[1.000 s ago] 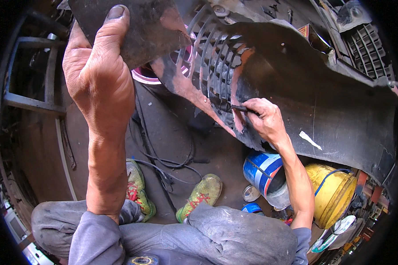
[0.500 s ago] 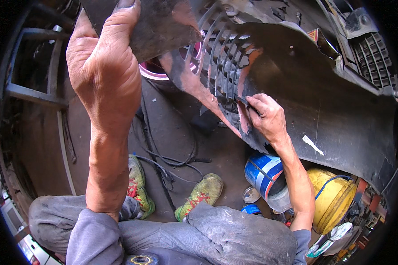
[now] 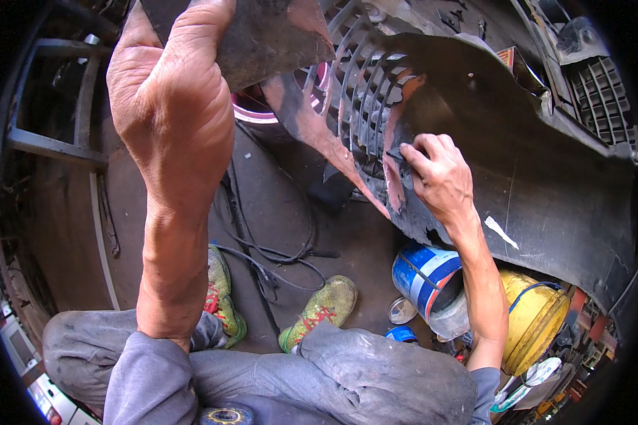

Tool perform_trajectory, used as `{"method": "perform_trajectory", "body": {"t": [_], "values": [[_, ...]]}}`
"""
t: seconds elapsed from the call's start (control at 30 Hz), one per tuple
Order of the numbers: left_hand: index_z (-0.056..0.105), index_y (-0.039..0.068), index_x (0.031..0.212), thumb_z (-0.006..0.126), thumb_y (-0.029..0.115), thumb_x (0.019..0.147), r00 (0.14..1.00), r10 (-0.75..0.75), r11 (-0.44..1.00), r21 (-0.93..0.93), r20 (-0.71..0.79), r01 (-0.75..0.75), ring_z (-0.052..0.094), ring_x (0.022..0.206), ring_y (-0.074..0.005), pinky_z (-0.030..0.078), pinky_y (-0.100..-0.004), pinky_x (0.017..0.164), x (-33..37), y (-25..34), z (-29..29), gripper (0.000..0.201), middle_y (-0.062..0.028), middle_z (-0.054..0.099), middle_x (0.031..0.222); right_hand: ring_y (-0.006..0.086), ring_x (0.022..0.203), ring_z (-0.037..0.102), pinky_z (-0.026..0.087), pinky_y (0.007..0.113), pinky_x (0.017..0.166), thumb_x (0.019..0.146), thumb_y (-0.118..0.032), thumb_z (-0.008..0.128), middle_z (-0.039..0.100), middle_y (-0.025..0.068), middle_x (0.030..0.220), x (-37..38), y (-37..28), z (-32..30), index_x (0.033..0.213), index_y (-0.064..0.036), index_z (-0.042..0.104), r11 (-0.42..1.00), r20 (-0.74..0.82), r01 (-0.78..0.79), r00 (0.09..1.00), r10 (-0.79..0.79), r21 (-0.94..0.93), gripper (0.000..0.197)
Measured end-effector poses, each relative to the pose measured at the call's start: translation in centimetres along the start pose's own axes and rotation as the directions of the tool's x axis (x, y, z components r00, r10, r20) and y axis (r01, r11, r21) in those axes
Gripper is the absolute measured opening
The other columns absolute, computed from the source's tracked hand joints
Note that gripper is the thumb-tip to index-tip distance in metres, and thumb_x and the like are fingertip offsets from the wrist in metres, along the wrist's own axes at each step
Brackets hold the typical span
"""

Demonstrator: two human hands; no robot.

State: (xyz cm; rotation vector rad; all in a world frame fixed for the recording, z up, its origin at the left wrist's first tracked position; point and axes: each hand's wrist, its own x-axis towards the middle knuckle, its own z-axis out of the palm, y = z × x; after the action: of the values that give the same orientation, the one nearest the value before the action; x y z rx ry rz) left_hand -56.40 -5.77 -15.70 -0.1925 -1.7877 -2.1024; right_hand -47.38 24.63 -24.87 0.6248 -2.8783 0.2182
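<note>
A large black car bumper point(image 3: 553, 184) with a slatted grille point(image 3: 361, 92) spans the upper right, tilted over the floor. Patches of pink filler point(image 3: 392, 173) run along the grille's edges. High on the left, my left hand point(image 3: 174, 120) grips a dark flat section of bumper point(image 3: 273, 42), thumb on the near face; its fingers are mostly hidden behind. My right hand point(image 3: 439, 173) is closed in a pinch on a small dark flat piece point(image 3: 395, 153), beside the pink strip right of the grille. What that piece is made of cannot be made out.
Below the bumper stand a blue-and-white bucket point(image 3: 424, 276) and a yellow bucket point(image 3: 535, 319). A small blue can point(image 3: 402, 333) and a round lid point(image 3: 402, 311) sit beside them. Black cables point(image 3: 262, 255) cross the floor near my shoes. A metal frame point(image 3: 57, 145) stands left; a pink-rimmed bucket point(image 3: 259, 115) is behind the bumper.
My right hand has shifted slightly up and right, its small dark piece now more visible. The left hand and the grille end of the bumper have moved a little to the right.
</note>
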Motion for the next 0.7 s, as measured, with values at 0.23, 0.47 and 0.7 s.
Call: {"method": "perform_trajectory", "body": {"t": [0.23,0.47,0.7], "values": [[0.068,-0.002,0.12,0.069,0.0,0.086,1.0,0.006,1.0,0.01,0.018,-0.006,0.067,0.109,-0.0285,0.052,-0.0351,0.1,0.0,0.1,0.2,0.034,-0.0211,0.07,0.115,0.0252,0.101,0.057,0.048,0.037,0.08,0.072,-0.007,0.073,0.061,0.0081,0.106,1.8,0.0,0.5,0.1,-0.0101,0.072,0.974,0.119,0.151,0.984,-0.132,-0.171,0.028],[0.068,-0.002,0.121,0.069,-0.001,0.085,1.0,0.006,1.0,0.014,0.023,-0.007,0.066,0.111,-0.0296,0.051,-0.0357,0.101,-0.2,0.2,-0.1,0.036,-0.0217,0.069,0.116,0.025,0.102,0.056,0.047,0.037,0.08,0.072,-0.009,0.073,0.061,0.0079,0.106,1.8,-0.5,0.1,0.1,-0.0105,0.072,0.97,0.147,0.191,0.974,-0.17,-0.147,0.028],[0.067,-0.002,0.122,0.069,-0.002,0.085,1.0,0.009,1.0,0.009,0.026,-0.009,0.065,0.112,-0.0307,0.05,-0.0363,0.102,-0.2,0.1,-0.1,0.038,-0.0223,0.068,0.117,0.0256,0.1,0.056,0.047,0.038,0.077,0.068,-0.014,0.079,0.06,0.006,0.104,0.3,-1.5,-1.3,0.099,-0.0112,0.072,0.989,0.146,0.141,0.98,-0.135,-0.035,0.032]]}}
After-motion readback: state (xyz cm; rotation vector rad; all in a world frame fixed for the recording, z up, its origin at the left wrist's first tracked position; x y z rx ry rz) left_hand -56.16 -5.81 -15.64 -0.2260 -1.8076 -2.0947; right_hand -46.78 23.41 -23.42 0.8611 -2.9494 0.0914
